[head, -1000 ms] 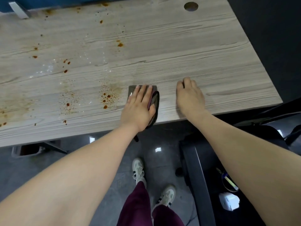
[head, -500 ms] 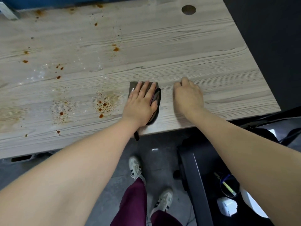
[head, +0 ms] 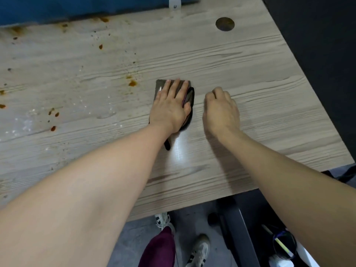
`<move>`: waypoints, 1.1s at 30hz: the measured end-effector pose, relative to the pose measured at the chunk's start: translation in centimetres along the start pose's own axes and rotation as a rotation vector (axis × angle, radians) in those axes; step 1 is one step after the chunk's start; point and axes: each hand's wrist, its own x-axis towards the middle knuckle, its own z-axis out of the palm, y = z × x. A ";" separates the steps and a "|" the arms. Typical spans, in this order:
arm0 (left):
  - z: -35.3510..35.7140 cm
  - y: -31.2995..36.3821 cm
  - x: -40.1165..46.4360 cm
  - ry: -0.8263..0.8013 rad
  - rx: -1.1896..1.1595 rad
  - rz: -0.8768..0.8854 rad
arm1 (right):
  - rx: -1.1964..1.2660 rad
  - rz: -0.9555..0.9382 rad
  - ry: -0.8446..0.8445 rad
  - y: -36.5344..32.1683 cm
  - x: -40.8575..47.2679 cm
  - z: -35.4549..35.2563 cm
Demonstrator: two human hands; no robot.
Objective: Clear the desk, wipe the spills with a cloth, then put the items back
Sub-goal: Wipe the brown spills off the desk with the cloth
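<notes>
Because the left hand [head: 169, 108] lies flat with straight fingers, it presses the cloth [head: 187, 97] onto the bench [head: 269, 116] at frame centre, right of the spills [head: 132, 83]. The right hand [head: 221, 108], loosely curled and holding nothing, rests beside it, likely as a brace.

A pale wood-grain desk [head: 250, 78] has a round cable hole [head: 225, 24] near its far right corner. Brown spill spots [head: 132, 83] scatter over its left half, with whitish specks among them. A dark folded cloth [head: 189, 97] lies flat mid-desk, just right of the nearest spots.
</notes>
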 end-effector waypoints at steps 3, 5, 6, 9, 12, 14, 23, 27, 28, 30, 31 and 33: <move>-0.5 -0.1 2.2 -0.031 -0.014 -0.033 | 0.022 0.010 -0.011 -0.1 1.2 0.4; -0.7 0.1 2.8 -0.032 -0.026 -0.042 | 0.029 0.013 -0.009 -0.2 1.7 0.4; -0.6 0.2 2.6 -0.026 -0.026 -0.040 | 0.030 0.015 -0.012 -0.1 1.9 0.3; -0.3 0.4 0.3 0.004 -0.008 0.010 | 0.046 0.030 -0.054 -0.2 2.1 0.0; 0.0 0.3 -2.6 -0.016 -0.015 0.135 | 0.041 0.052 -0.095 -0.4 2.1 -0.3; -0.1 -0.7 -1.9 -0.068 0.002 0.201 | 0.035 0.067 -0.101 -0.5 2.2 -0.3; -1.1 -2.3 2.3 -0.001 -0.017 -0.081 | 0.043 0.064 -0.089 -0.3 3.4 -0.2; -0.2 -1.5 -2.2 0.046 -0.009 -0.049 | 0.075 0.065 -0.113 -0.5 5.4 -0.9; -0.3 -1.5 -2.9 0.017 -0.014 -0.038 | 0.091 0.047 -0.119 -0.8 5.9 -0.9; -0.4 -1.9 -3.0 -0.033 -0.006 -0.016 | 0.119 -0.001 -0.132 -1.6 6.8 -0.7; -0.6 -2.2 -2.3 -0.033 0.004 -0.015 | 0.130 -0.028 -0.138 -1.9 7.3 -0.5; -1.1 -2.8 -0.2 -0.001 0.005 -0.066 | 0.145 -0.062 -0.134 -2.3 8.0 0.0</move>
